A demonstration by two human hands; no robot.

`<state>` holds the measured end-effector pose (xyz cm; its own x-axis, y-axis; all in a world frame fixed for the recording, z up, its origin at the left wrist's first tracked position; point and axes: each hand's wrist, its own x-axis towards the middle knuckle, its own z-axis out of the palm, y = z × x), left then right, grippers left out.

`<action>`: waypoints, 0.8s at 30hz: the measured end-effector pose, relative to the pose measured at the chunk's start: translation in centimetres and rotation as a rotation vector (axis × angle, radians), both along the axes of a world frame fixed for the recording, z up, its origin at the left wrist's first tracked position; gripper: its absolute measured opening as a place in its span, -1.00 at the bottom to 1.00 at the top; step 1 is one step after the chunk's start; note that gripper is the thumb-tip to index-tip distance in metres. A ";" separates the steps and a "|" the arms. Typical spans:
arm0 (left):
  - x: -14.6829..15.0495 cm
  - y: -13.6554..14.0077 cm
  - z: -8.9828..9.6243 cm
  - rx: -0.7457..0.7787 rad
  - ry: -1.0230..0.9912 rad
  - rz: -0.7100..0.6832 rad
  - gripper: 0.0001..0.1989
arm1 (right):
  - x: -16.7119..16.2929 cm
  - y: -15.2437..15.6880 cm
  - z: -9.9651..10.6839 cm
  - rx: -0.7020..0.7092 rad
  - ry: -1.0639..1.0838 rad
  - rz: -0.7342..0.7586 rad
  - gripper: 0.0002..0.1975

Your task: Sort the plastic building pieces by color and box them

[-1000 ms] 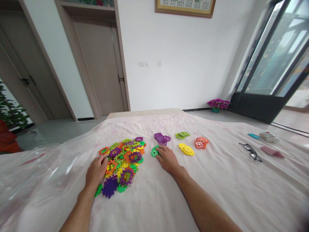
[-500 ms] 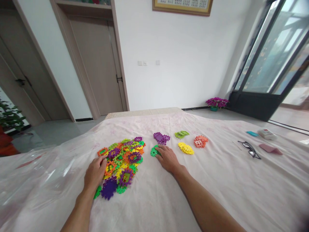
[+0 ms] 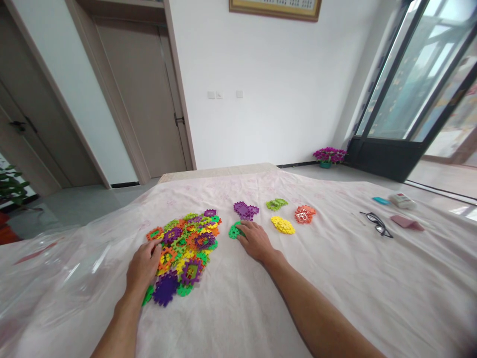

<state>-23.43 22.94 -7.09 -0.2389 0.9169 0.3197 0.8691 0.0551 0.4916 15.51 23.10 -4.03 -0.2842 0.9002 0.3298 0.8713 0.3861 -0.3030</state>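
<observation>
A heap of flat, notched plastic building pieces (image 3: 192,242) in purple, orange, lime, yellow and green lies on the cloth, left of centre. Against its left edge rests my left hand (image 3: 142,262), fingers loosely apart with the tips partly out of sight; I see nothing lifted in it. My right hand (image 3: 256,240) has its thumb and fingers at the right edge of a round green notched disc (image 3: 233,230), which lies on the cloth. Beyond it are purple pieces (image 3: 243,210), lime pieces (image 3: 276,204), yellow discs (image 3: 282,224) and orange-red pieces (image 3: 303,214) in separate small groups.
Clear plastic wrapping (image 3: 70,271) spreads over the cloth at left. Toward the right lie eyeglasses (image 3: 377,224), a pink cloth-like item (image 3: 407,222), a small blue item (image 3: 381,200) and a white box (image 3: 402,200). The pale bedspread-like cloth (image 3: 238,308) has wrinkles.
The whole view has shifted slightly, so everything sits a little further left. Both hands keep their places beside the heap and at the green disc.
</observation>
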 end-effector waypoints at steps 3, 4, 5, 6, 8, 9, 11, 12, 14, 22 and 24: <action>0.1 -0.1 0.1 0.000 0.003 -0.010 -0.51 | 0.0 -0.1 0.1 0.002 0.003 -0.004 -0.62; 0.2 -0.2 0.2 0.002 0.003 -0.014 -0.51 | 0.0 -0.2 0.1 0.000 0.002 -0.004 -0.62; 0.2 -0.3 0.3 0.003 0.002 -0.018 -0.51 | 0.0 -0.2 0.2 -0.001 0.001 -0.003 -0.62; 0.3 -0.3 0.4 0.005 0.001 -0.021 -0.50 | 0.0 -0.2 0.2 -0.004 0.001 -0.002 -0.62; 0.4 -0.4 0.5 0.008 -0.001 -0.020 -0.50 | 0.0 -0.2 0.2 -0.009 0.001 -0.001 -0.62; 0.4 -0.4 0.5 0.009 -0.003 -0.018 -0.51 | 0.0 -0.1 0.2 -0.010 0.002 -0.003 -0.62; 0.4 -0.4 0.5 0.016 -0.005 -0.020 -0.52 | 0.0 -0.1 0.1 -0.010 0.008 -0.011 -0.62; 0.4 -0.4 0.4 0.020 -0.006 -0.020 -0.52 | 0.1 0.0 0.0 -0.009 0.014 -0.016 -0.62; 0.3 -0.3 0.3 0.026 -0.010 -0.019 -0.52 | 0.2 0.1 -0.2 -0.001 0.033 -0.024 -0.62; 0.3 -0.4 0.3 0.019 -0.038 -0.026 -0.50 | 0.3 0.3 -0.2 0.024 0.099 -0.017 -0.61; 0.3 -0.4 0.4 0.023 -0.038 -0.033 -0.49 | 0.2 0.2 -0.2 0.025 0.082 -0.022 -0.58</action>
